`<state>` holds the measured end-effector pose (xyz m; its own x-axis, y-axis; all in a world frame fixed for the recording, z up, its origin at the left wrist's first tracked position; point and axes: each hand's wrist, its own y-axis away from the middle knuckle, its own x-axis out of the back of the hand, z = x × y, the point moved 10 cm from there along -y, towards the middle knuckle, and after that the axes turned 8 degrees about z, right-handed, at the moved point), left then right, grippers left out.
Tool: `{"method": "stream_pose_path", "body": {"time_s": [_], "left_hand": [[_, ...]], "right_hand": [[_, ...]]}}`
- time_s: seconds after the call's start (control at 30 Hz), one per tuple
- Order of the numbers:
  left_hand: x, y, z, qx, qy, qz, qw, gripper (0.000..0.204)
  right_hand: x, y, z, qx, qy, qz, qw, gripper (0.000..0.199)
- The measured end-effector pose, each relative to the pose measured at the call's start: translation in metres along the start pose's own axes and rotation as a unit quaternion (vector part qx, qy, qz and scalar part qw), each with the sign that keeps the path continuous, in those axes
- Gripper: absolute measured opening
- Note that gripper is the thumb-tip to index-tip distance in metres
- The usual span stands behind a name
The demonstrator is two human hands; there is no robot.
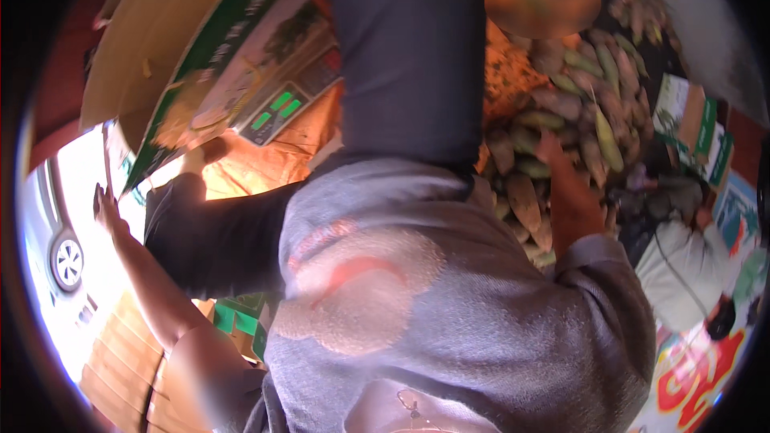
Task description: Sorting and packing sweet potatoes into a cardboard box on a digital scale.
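My right hand (549, 147) reaches down to a pile of long, tapering brown and green produce (525, 202), whose kind I cannot make out. The hand touches the pile, with its fingertips partly lost among the pieces. A longer yellow-green piece (607, 140) lies to the right of that hand. My left hand (105, 207) is held out at the far left, near the lower edge of a green and white cardboard box (233, 56). Glare and shadow hide how its fingers lie. Beside the box is a scale (277, 110) with lit green displays.
My dark-trousered leg (405, 56) stretches ahead between box and pile, over an orange sheet (269, 170). Flat cardboard (120, 353) is at the lower left and a car (60, 232) at the far left. Another person (682, 269) is to the right, near small green-white boxes (698, 124).
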<state>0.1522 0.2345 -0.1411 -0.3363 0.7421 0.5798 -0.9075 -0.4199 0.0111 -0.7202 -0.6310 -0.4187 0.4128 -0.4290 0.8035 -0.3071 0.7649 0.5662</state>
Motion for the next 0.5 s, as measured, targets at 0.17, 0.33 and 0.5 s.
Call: {"method": "stream_pose_path", "body": {"time_s": [0.17, 0.33, 0.5], "left_hand": [[0.029, -0.004, -0.009, 0.013, 0.033, 0.036, 0.999, 0.038], [0.034, 0.016, -0.011, 0.029, 0.059, 0.059, 0.996, 0.032], [0.036, 0.017, -0.002, 0.018, 0.051, 0.087, 0.995, 0.03]], "right_hand": [[-0.01, 0.033, -0.034, -0.014, 0.188, -0.067, 0.98, 0.1], [-0.004, 0.025, -0.023, 0.001, 0.289, -0.028, 0.957, 0.096], [-0.007, 0.03, -0.019, -0.033, 0.233, -0.06, 0.97, 0.093]]}}
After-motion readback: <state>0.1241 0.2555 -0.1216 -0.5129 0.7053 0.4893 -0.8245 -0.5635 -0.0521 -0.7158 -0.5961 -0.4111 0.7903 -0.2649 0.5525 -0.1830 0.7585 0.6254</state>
